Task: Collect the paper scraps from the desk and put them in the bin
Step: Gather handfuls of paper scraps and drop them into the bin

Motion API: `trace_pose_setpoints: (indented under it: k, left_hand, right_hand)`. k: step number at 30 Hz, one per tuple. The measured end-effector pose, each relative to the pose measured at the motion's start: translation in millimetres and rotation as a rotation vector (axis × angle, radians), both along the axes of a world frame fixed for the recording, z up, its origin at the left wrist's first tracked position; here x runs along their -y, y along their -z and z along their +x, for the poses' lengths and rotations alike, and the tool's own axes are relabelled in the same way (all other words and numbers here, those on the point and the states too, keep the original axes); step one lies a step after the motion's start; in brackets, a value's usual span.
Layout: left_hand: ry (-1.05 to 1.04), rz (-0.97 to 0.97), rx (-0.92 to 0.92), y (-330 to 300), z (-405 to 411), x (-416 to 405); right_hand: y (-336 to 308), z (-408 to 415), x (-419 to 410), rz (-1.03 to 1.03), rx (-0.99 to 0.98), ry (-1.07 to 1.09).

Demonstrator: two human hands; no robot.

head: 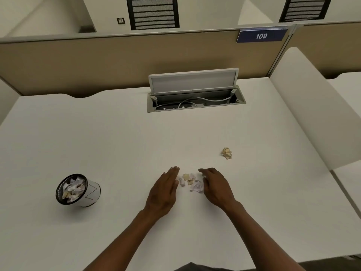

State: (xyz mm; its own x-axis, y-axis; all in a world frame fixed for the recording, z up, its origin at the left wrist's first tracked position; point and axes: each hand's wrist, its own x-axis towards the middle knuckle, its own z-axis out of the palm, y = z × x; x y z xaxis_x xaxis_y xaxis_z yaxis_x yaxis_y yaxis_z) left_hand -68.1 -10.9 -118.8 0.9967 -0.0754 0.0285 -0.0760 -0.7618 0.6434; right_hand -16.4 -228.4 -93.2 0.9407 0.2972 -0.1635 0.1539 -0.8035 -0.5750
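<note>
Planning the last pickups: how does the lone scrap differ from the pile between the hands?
The lone scrap is one tan crumpled ball, far right, clear of both hands. The pile is several small tan and white bits, flanked by the left hand and right hand. Both lie on the desk.

We see the left hand (163,192) and right hand (215,189) flat and spread on the desk (117,133), flanking a small heap of scraps (190,181) near the middle of the front edge. The right fingertips touch the heap. One crumpled ball (227,153) lies apart, toward the right edge. The bin (78,190) stands toward the front left corner, full of paper. A cable hatch (195,94) stands open at the back edge.
</note>
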Motion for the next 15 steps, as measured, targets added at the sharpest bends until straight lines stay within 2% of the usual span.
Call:
trace_pose_setpoints:
  k: [3, 9, 15]
  left_hand:
    - [-0.164, 0.049, -0.070, 6.0, -6.3, -18.6]
    - [-0.079, 0.237, -0.060, 24.1, -33.1, -22.7]
    - [-0.059, 0.305, -0.088, 29.1, -42.6, 0.1]
  right_hand:
    - [-0.9, 3.2, -13.1, -0.083, 0.019, -0.061]
    - [5.3, -11.2, -35.4, -0.231, 0.121, -0.285]
    - [1.2, -19.7, -19.7, -0.060, 0.094, -0.127]
